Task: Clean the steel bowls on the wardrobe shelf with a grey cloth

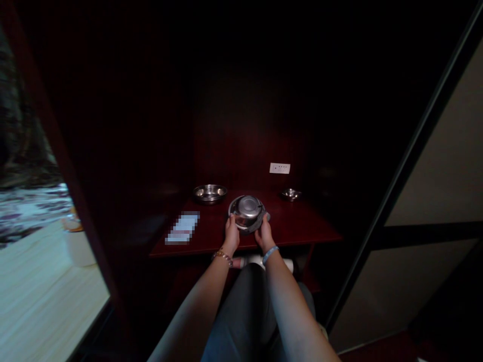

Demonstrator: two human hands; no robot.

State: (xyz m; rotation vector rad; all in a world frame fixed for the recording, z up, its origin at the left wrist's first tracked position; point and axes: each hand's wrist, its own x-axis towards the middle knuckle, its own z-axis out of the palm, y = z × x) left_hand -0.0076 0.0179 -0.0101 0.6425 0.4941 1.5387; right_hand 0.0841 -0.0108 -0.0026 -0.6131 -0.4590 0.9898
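A shiny steel bowl (248, 204) is tilted with its round base facing up and towards me, above the dark red shelf (294, 229). My left hand (232, 235) is closed on the bowl's left rim, thumb on the near side. On the right, my right hand (265, 232) grips a grey cloth (258, 221) and presses it against the bowl's lower right edge. The fingers of both hands are partly hidden beneath the bowl and cloth.
A wider steel bowl (210, 193) stands at the back left, a small steel bowl (291, 194) at the back right. A blurred-out sheet (183, 228) lies front left. A white power socket (279, 168) is on the back wall. Dark side panels enclose the shelf.
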